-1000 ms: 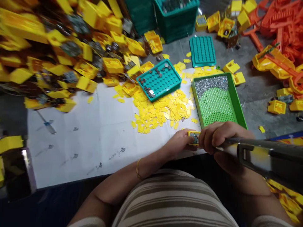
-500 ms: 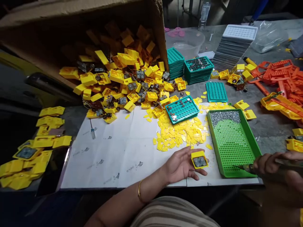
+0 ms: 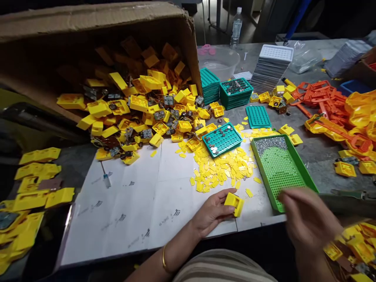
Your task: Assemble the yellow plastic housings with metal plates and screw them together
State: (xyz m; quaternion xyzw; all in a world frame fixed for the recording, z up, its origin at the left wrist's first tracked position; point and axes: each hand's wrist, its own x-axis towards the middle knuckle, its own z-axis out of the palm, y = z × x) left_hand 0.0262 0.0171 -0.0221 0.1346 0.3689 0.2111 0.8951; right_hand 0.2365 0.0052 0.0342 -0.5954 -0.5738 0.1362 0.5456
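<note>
My left hand [image 3: 211, 213] is closed on a small yellow plastic housing [image 3: 234, 204], with the thumb across its near edge. The housing's face with a recess is turned up, and it is held above the white sheet [image 3: 141, 219]. Smeared by motion, my right hand [image 3: 308, 219] is over the near right corner of the green perforated tray [image 3: 263, 176]. Its fingers are too blurred to show whether they hold anything. Silver screws [image 3: 272, 145] gather at the tray's far end. Flat yellow pieces [image 3: 223, 172] are spread beyond my left hand.
A cardboard box [image 3: 192, 51] on its side spills yellow housings and motors [image 3: 147, 113]. A teal tray [image 3: 221, 141] bears small round parts. A screwdriver [image 3: 106, 180] lies on the sheet. Orange parts [image 3: 329, 98] lie to the right, and a pliers-like tool [image 3: 346, 193] is below them.
My left hand has turned the housing over, so its grey part is out of sight, and the fingers have closed round it. The right hand has moved left, no longer visibly holding the dark pointed tool.
</note>
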